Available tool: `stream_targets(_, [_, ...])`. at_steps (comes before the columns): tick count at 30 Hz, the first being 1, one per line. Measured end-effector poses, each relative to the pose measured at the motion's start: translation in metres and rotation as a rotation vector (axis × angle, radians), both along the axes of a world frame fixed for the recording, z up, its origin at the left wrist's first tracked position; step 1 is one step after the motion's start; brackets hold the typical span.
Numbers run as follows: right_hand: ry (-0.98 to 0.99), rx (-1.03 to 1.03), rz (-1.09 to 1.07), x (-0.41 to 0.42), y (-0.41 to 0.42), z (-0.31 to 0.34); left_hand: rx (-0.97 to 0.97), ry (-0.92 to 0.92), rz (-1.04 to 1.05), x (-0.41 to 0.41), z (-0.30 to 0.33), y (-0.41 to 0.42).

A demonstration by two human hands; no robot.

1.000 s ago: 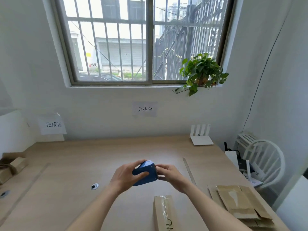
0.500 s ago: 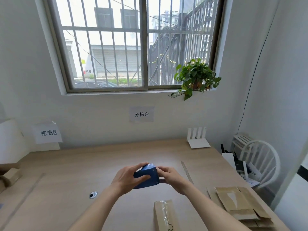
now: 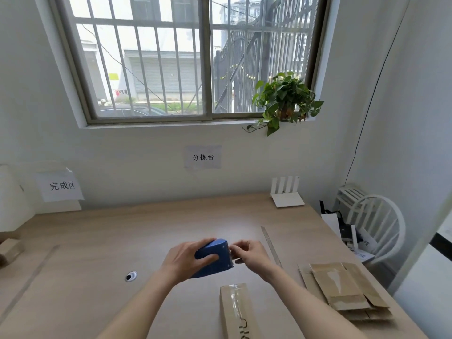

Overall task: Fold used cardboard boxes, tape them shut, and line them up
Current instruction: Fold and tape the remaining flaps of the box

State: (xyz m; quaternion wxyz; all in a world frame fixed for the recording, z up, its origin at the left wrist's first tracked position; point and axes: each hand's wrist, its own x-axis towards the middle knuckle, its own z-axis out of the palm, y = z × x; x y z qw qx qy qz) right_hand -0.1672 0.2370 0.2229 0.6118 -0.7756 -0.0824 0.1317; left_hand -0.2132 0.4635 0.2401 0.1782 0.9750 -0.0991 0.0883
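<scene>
**A:** Hands first, please. What do I have?

**B:** I see my left hand (image 3: 187,259) curled round the blue tape dispenser (image 3: 215,259), thumb across its near face, holding it above the surface (image 3: 97,241). My right hand (image 3: 252,253) has its fingertips (image 3: 236,250) drawn together at the dispenser's toothed edge, pinching there. I judge it is picking at the loose end of the tape, but the tape itself is too faint to make out.

**A:** And the boxes?

**B:** One folded cardboard box (image 3: 238,311) lies just below my hands at the near edge, with a shiny strip of tape along its top, though I cannot tell whether every seam is closed. To the right, flattened boxes (image 3: 342,289) lie stacked and unfolded, well apart from the taped one.

**A:** So how far along?

**B:** Early, I'd say. The stack has yet to be folded and taped. At the far left edge something cardboard-coloured (image 3: 11,250) sits under a sign (image 3: 61,185), too cropped to call a line.
</scene>
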Motion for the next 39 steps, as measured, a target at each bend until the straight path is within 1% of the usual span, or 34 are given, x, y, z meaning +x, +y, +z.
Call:
stream_targets(2, [-0.019, -0.052, 0.003, -0.002, 0.000, -0.010, 0.028, 0.020, 0.007, 0.001, -0.007, -0.004])
stream_targets(4, [-0.017, -0.058, -0.034, -0.003, -0.002, -0.023, 0.021, 0.049, 0.013, 0.001, -0.018, -0.006])
stream_targets(7, [0.071, 0.033, -0.130, -0.003, -0.016, -0.046, -0.095, 0.111, 0.074, 0.001, -0.035, 0.001])
stream_targets(11, [0.191, 0.115, -0.098, -0.002, -0.035, -0.071, -0.174, 0.168, 0.106, -0.002, -0.056, 0.004])
stream_targets(13, [0.261, 0.163, -0.124, -0.004, -0.038, -0.081, -0.237, 0.196, 0.107, -0.004, -0.064, -0.002])
stream_targets(15, [0.287, 0.145, -0.203, -0.007, -0.039, -0.092, -0.279, 0.231, 0.087, -0.005, -0.074, -0.009])
stream_targets(17, [0.299, 0.125, -0.339, -0.008, -0.039, -0.104, -0.316, 0.264, 0.065, -0.006, -0.083, -0.016])
stream_targets(18, [0.318, 0.148, -0.409, -0.009, -0.038, -0.109, -0.335, 0.274, 0.062, -0.006, -0.086, -0.020])
stream_targets(20, [0.383, 0.255, -0.519, -0.012, -0.034, -0.115, -0.374, 0.293, 0.066, -0.005, -0.090, -0.028])
stream_targets(22, [0.470, 0.413, -0.572, -0.014, -0.033, -0.115, -0.408, 0.311, 0.066, -0.005, -0.094, -0.034])
stream_targets(24, [0.561, 0.590, -0.580, -0.014, -0.036, -0.113, -0.462, 0.327, 0.077, -0.004, -0.098, -0.040])
stream_targets(26, [0.624, 0.681, -0.545, -0.013, -0.042, -0.113, -0.495, 0.340, 0.091, -0.004, -0.101, -0.044])
stream_targets(30, [0.643, 0.605, -0.440, -0.013, -0.055, -0.118, -0.509, 0.385, 0.084, -0.007, -0.106, -0.049])
stream_targets(32, [0.633, 0.554, -0.409, -0.014, -0.063, -0.122, -0.475, 0.399, 0.075, -0.007, -0.109, -0.053])
stream_targets(36, [0.580, 0.371, -0.342, -0.020, -0.072, -0.129, -0.412, 0.420, 0.057, -0.011, -0.116, -0.059])
stream_targets(39, [0.555, 0.281, -0.322, -0.026, -0.073, -0.133, -0.399, 0.419, 0.047, -0.016, -0.121, -0.060])
